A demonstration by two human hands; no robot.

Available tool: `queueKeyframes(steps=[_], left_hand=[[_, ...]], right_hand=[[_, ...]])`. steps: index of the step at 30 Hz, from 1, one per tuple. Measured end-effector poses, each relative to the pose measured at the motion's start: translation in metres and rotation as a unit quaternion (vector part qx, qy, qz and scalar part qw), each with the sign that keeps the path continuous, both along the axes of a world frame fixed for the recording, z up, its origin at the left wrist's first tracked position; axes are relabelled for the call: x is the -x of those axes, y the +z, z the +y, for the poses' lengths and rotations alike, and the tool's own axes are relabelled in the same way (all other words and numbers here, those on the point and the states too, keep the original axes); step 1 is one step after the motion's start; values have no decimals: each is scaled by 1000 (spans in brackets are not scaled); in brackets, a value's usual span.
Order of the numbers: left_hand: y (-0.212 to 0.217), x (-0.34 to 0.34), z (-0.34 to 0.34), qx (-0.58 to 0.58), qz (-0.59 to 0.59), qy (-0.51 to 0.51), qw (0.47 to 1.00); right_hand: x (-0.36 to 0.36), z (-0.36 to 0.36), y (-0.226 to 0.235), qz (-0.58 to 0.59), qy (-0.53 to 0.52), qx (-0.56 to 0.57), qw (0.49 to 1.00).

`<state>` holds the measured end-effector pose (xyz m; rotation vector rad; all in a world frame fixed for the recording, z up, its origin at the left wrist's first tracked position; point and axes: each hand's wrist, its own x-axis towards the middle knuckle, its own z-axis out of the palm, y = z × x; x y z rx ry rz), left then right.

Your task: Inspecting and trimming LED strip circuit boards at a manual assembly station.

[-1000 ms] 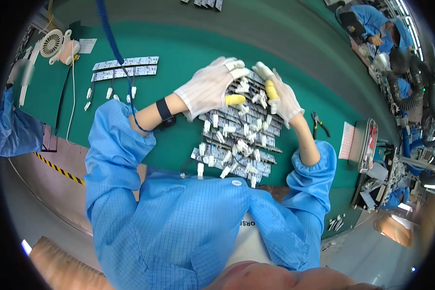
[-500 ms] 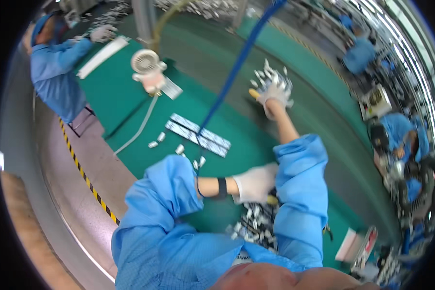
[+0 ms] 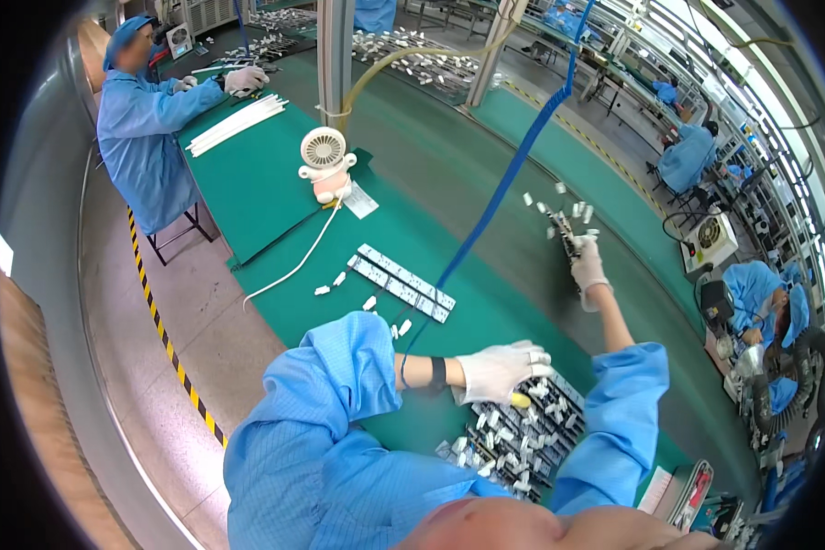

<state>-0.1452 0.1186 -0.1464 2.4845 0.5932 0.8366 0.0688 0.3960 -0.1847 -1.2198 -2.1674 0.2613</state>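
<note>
White connector pieces [image 3: 522, 440] heaped on a dark tray [image 3: 568, 396] on the green bench [image 3: 266, 197], directly under and just beyond the left fingers [image 3: 533, 359]. Left hand [image 3: 500, 371] in a white glove, resting on the near edge of the heap, fingers loosely spread and touching the topmost pieces; a yellow tip showing beneath the hand. Black wrist strap [image 3: 438, 372] on the left forearm, joined to a blue coiled cord [image 3: 504, 183] rising overhead. Right hand [image 3: 588, 268], also white-gloved, stretched well away from the heap, fingers closed around the near end of a dark strip of parts [image 3: 564, 231]; exact pinch not discernible at this size. Scattered white pieces [image 3: 559, 203] lying on the grey conveyor belt [image 3: 449, 156] just past the right fingers. Two long flat strips [image 3: 403, 282] of white parts lying on the bench to the left of the left fingers, with loose white pieces [image 3: 339, 279] beside them. Small white desk fan [image 3: 324, 158] farther off beyond those strips, its white cable [image 3: 293, 266] trailing over the bench edge. Another person [image 3: 142, 110] in a blue coat working far off to the left, at a bundle of white rods [image 3: 236, 124].
</note>
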Motion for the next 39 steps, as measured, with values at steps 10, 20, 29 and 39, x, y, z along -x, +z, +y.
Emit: queueKeyframes(steps=[10, 20, 29, 39], left_hand=[[8, 19, 13, -50, -201, 119, 971], [-5, -1, 18, -75, -142, 123, 979], [-12, -7, 27, 14, -84, 49, 995], [-18, -2, 27, -13, -51, 30, 998]], right_hand=[[-48, -233, 108, -19, -19, 90, 996], [-98, -293, 84, 194, 92, 265, 940], [-112, -376, 19, 53, -110, 66, 990], [-101, -280, 34, -146, -232, -113, 955]])
